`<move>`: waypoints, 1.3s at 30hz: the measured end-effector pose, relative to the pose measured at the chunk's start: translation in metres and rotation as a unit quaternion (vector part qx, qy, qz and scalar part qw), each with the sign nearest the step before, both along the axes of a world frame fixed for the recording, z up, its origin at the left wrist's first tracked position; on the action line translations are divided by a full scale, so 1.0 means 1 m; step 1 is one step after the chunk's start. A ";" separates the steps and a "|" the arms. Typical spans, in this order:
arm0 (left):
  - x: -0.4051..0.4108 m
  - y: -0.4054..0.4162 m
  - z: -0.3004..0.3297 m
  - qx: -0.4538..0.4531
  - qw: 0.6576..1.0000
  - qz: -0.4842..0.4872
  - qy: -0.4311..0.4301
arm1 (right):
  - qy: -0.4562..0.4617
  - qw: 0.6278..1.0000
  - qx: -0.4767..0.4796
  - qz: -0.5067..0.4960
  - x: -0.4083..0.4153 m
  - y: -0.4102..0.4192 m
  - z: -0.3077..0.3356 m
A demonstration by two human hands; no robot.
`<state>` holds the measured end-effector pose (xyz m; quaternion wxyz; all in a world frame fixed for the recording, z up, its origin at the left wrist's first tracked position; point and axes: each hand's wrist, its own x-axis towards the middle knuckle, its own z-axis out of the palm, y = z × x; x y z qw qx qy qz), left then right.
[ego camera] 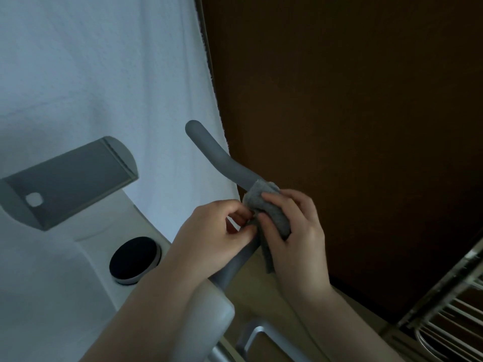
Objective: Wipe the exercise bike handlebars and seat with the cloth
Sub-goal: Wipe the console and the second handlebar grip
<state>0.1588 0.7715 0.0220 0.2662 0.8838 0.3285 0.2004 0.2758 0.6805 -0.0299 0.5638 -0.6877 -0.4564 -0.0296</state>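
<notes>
The right hand (pixel 292 226) wraps the cloth (pixel 269 212) around the handlebar (pixel 219 155); left hand (pixel 214 236) fingers pinch its edge. Best to grip snugly and slide toward the tip.

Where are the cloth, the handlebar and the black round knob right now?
cloth (pixel 271 212): head view, on the fold wrapped round the bar.
handlebar (pixel 217 155): head view, on the bare grey curve above the cloth.
black round knob (pixel 134 258): head view, on its dark top face.
</notes>
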 end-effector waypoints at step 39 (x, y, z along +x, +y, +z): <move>-0.009 0.004 -0.008 0.040 0.998 -0.045 -0.008 | 0.113 0.992 -0.046 0.016 0.016 0.003 -0.006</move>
